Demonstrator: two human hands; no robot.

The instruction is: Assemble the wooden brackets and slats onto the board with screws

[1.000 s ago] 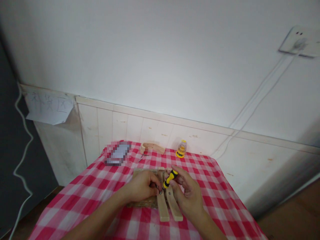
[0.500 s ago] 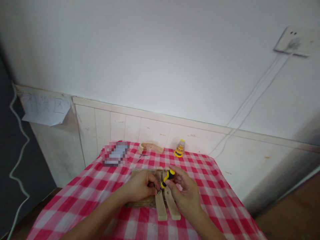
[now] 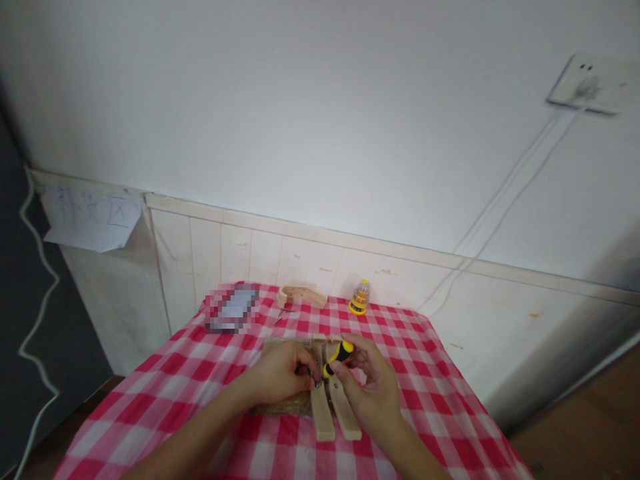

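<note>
My right hand (image 3: 373, 383) is closed round a yellow and black screwdriver (image 3: 339, 358), its handle tilted up to the right. The tool's lower end points down at a screw on the left of two curved, pale wooden pieces (image 3: 324, 417). My left hand (image 3: 287, 370) lies over this piece's left edge, finger and thumb pinched close to the tool's lower end; what they pinch is too small to make out. The right wooden piece (image 3: 345, 413) lies alongside under my right hand. Beneath both is a brownish flat block (image 3: 285, 405), partly covered by my left hand.
On the red and white checked cloth (image 3: 200, 407), a phone-like, pixelated object (image 3: 233, 309) lies back left. Another curved wooden piece (image 3: 305, 295) stands near the wall, with small dark metal items (image 3: 284, 313) before it. A clear and yellow bit container (image 3: 359, 298) stands back right.
The screwdriver handle has shifted very slightly to the right and turned a little in my right hand. My left hand and the wooden pieces have stayed in place.
</note>
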